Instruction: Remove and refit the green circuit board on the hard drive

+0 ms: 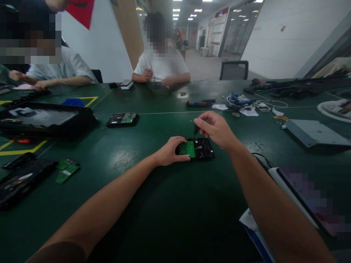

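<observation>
A hard drive lies on the green table, its green circuit board facing up. My left hand grips the drive's left end, thumb along the near edge and fingers over the far one. Above the drive, my right hand is closed around the dark handle of a screwdriver. The screwdriver points down at the board's far edge; whether its tip sits in a screw is too small to tell. A second hard drive rests farther off to the left.
At left are a black plastic housing, a loose green circuit board and a black device part. On the right lie a silver metal box, cables and a phone-like device. Two people sit across the table.
</observation>
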`<action>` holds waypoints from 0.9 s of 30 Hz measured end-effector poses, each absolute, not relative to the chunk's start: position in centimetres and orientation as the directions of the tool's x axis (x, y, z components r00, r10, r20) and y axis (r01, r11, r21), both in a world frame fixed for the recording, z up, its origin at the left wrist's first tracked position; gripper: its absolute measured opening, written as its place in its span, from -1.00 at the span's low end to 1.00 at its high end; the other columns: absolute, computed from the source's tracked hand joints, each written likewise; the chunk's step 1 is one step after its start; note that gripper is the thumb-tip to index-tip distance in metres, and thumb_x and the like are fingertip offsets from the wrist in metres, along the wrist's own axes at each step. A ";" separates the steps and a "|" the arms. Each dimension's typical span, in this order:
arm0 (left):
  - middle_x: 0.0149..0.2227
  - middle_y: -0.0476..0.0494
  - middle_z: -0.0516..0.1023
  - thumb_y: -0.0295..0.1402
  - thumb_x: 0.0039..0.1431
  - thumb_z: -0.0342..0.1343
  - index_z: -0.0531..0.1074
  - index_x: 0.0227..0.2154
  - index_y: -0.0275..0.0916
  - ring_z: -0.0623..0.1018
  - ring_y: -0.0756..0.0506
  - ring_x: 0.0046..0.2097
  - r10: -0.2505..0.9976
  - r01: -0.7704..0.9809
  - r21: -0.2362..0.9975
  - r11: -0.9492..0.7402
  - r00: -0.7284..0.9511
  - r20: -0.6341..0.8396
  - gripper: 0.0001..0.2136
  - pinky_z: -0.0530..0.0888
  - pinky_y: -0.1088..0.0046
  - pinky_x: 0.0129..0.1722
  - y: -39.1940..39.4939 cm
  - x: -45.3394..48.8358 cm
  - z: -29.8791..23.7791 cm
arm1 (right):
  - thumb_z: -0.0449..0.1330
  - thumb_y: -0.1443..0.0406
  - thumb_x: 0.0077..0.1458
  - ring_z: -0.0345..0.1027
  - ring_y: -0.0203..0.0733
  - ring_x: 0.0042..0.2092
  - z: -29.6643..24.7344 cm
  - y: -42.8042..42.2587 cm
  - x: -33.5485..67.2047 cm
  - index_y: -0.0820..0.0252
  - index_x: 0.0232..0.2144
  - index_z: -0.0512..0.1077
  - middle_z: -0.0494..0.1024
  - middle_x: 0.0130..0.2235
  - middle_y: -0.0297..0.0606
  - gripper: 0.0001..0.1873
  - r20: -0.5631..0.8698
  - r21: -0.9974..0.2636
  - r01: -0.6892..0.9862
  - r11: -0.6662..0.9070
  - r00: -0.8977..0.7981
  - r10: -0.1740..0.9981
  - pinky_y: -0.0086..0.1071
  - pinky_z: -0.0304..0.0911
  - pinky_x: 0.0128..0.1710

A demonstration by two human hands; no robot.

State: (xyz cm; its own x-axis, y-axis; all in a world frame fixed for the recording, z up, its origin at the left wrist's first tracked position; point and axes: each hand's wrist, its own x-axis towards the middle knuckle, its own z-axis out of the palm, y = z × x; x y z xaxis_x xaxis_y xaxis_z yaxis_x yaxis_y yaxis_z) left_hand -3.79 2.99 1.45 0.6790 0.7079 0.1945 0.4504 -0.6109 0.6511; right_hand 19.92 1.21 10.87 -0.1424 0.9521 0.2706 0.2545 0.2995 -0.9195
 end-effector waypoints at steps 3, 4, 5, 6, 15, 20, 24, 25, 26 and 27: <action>0.30 -0.33 0.36 0.07 0.10 0.36 0.36 0.23 -0.16 0.32 -0.37 0.35 0.703 0.439 0.650 -0.620 0.679 0.211 -0.29 0.33 -0.05 0.34 3.0 -3.8 1.4 | 0.35 0.02 0.18 0.34 -0.32 -0.43 10.8 1.3 19.8 0.09 -0.23 0.37 0.60 -0.20 -0.24 -0.65 0.267 -0.938 0.187 0.293 -0.151 0.952 -0.38 0.17 -0.54; 0.30 -0.33 0.36 0.07 0.10 0.36 0.36 0.23 -0.16 0.32 -0.37 0.34 0.702 0.437 0.650 -0.621 0.679 0.214 -0.29 0.33 -0.06 0.34 3.0 -3.8 1.3 | 0.34 0.03 0.20 0.34 -0.33 -0.43 10.8 1.4 19.7 0.09 -0.20 0.38 0.61 -0.17 -0.24 -0.67 0.268 -0.941 0.168 0.293 -0.159 0.950 -0.39 0.16 -0.55; 0.29 -0.33 0.37 0.07 0.10 0.36 0.36 0.23 -0.16 0.33 -0.37 0.34 0.703 0.437 0.650 -0.622 0.678 0.216 -0.29 0.33 -0.06 0.33 3.0 -3.8 1.3 | 0.31 0.03 0.23 0.34 -0.34 -0.44 10.7 1.5 19.7 0.08 -0.16 0.40 0.62 -0.15 -0.23 -0.68 0.266 -0.944 0.157 0.291 -0.163 0.950 -0.40 0.15 -0.55; 0.29 -0.33 0.37 0.06 0.10 0.36 0.36 0.23 -0.17 0.33 -0.37 0.33 0.703 0.438 0.649 -0.623 0.677 0.217 -0.29 0.33 -0.06 0.33 3.0 -3.7 1.3 | 0.27 0.04 0.26 0.34 -0.35 -0.44 10.6 1.6 19.7 0.08 -0.12 0.42 0.62 -0.14 -0.23 -0.70 0.262 -0.946 0.153 0.287 -0.163 0.951 -0.40 0.15 -0.56; 0.29 -0.33 0.38 0.06 0.09 0.37 0.37 0.22 -0.15 0.33 -0.38 0.34 0.703 0.433 0.649 -0.625 0.674 0.228 -0.30 0.33 -0.07 0.33 3.1 -3.7 1.2 | 0.26 0.05 0.27 0.26 -0.35 -0.43 10.6 1.6 19.9 0.08 -0.13 0.56 0.51 -0.29 -0.30 -0.73 0.297 -0.919 0.228 0.321 -0.136 0.945 -0.41 0.10 -0.54; 0.29 -0.33 0.37 0.07 0.09 0.37 0.37 0.22 -0.15 0.33 -0.38 0.34 0.702 0.434 0.653 -0.620 0.679 0.215 -0.29 0.34 -0.05 0.33 3.1 -3.8 1.2 | 0.37 0.01 0.17 0.31 -0.34 -0.44 10.7 1.3 19.7 0.12 -0.24 0.44 0.56 -0.27 -0.28 -0.65 0.274 -0.928 0.224 0.298 -0.129 0.953 -0.41 0.15 -0.55; 0.30 -0.33 0.37 0.07 0.09 0.37 0.36 0.23 -0.15 0.33 -0.37 0.34 0.704 0.440 0.651 -0.619 0.678 0.212 -0.29 0.33 -0.05 0.34 3.1 -3.8 1.2 | 0.25 0.01 0.28 0.34 -0.35 -0.45 10.4 1.6 19.6 0.12 -0.21 0.42 0.61 -0.17 -0.20 -0.69 0.244 -0.949 0.167 0.267 -0.145 0.959 -0.41 0.19 -0.55; 0.29 -0.33 0.37 0.07 0.09 0.37 0.36 0.23 -0.16 0.33 -0.36 0.34 0.705 0.441 0.651 -0.618 0.677 0.211 -0.28 0.33 -0.04 0.34 3.1 -3.8 1.3 | 0.21 0.02 0.31 0.34 -0.34 -0.45 10.4 1.7 19.7 0.12 -0.19 0.43 0.61 -0.16 -0.20 -0.71 0.238 -0.953 0.157 0.260 -0.147 0.960 -0.41 0.19 -0.55; 0.29 -0.34 0.37 0.06 0.09 0.37 0.37 0.23 -0.17 0.33 -0.36 0.34 0.705 0.441 0.650 -0.619 0.676 0.213 -0.28 0.33 -0.04 0.34 3.1 -3.8 1.3 | 0.17 0.04 0.34 0.34 -0.34 -0.45 10.4 1.7 19.7 0.11 -0.15 0.45 0.61 -0.16 -0.21 -0.72 0.235 -0.954 0.152 0.258 -0.150 0.960 -0.41 0.18 -0.55; 0.29 -0.34 0.37 0.06 0.09 0.38 0.37 0.23 -0.18 0.33 -0.36 0.33 0.705 0.440 0.649 -0.620 0.676 0.215 -0.28 0.33 -0.03 0.34 3.1 -3.8 1.3 | 0.16 0.06 0.35 0.34 -0.35 -0.44 10.5 1.7 19.7 0.09 -0.12 0.47 0.60 -0.18 -0.23 -0.73 0.239 -0.952 0.157 0.263 -0.154 0.959 -0.41 0.17 -0.55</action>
State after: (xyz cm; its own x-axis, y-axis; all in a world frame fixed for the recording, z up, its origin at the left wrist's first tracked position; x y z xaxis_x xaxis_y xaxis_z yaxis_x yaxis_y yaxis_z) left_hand -3.75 3.10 1.29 0.6762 0.7047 0.2149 0.4404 -0.6204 0.6489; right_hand 19.73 1.66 10.49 -0.1541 0.9586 0.2394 0.1572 0.2630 -0.9519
